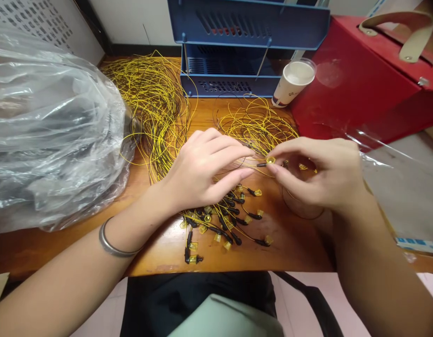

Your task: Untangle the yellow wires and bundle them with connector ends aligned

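Note:
Between thumb and index finger of my right hand (318, 173) is a small wired yellow lamp (270, 160), a clear yellow cap with a black sleeve pointing left. My left hand (211, 166) is just to its left, palm down, with a gap between thumb and forefinger. Thin wires run across that gap, and I see no firm grip on them. Below my left hand lie several similar wired lamps (226, 224) with yellow caps and black sleeves. A few more yellow pieces (303, 166) show through the opening of my right hand.
A large bundle of yellow and black wires (156, 103) lies at the back left, a smaller coil (258, 124) behind my hands. Around them are a clear plastic bag (55, 135), a blue rack (251, 23), a paper cup (293, 82) and a red box (363, 79).

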Demonstrator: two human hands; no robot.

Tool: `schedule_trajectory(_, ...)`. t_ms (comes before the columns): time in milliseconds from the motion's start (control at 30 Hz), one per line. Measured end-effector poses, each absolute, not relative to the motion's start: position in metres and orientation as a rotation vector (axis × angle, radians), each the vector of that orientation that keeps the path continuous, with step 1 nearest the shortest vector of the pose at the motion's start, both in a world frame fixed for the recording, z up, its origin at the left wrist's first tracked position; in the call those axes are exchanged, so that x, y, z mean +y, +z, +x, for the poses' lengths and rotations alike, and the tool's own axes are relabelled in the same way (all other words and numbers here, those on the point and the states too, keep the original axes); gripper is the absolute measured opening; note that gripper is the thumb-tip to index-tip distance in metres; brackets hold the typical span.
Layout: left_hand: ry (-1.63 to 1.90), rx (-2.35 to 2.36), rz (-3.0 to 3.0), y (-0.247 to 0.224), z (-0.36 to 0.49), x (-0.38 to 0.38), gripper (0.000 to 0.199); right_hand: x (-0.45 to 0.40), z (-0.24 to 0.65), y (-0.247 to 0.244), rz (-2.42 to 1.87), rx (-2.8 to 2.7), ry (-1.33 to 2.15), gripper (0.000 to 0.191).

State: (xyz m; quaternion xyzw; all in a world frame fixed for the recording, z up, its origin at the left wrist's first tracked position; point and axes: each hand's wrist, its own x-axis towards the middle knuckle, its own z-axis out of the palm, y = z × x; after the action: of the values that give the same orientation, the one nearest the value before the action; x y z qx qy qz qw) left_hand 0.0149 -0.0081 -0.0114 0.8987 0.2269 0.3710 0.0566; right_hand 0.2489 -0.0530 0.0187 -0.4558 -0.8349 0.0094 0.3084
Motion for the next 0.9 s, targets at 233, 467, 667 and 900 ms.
schedule_trajectory(233, 0.721, 0.665, 2.802, -0.008, 0.011, -0.007, 0.026, -0.047, 0.249, 0.017, -1.473, -2.610, 0.510, 0.012)
schedule_trajectory(467, 0.438, 0.518, 2.687, -0.006, 0.018, -0.014, 0.019, -0.046, 0.253, 0.019, -1.616, -2.603, 0.834, 0.013)
schedule_trajectory(667, 0.367, 0.501, 2.779, -0.007, 0.019, -0.013, 0.022, -0.049, 0.255, 0.028, -1.616, -2.501, 1.003, 0.011)
schedule_trajectory(900, 0.321, 0.511, 2.784, -0.006, 0.015, -0.012, 0.020, -0.049, 0.253, 0.027, -1.602, -2.525, 0.853, 0.013)
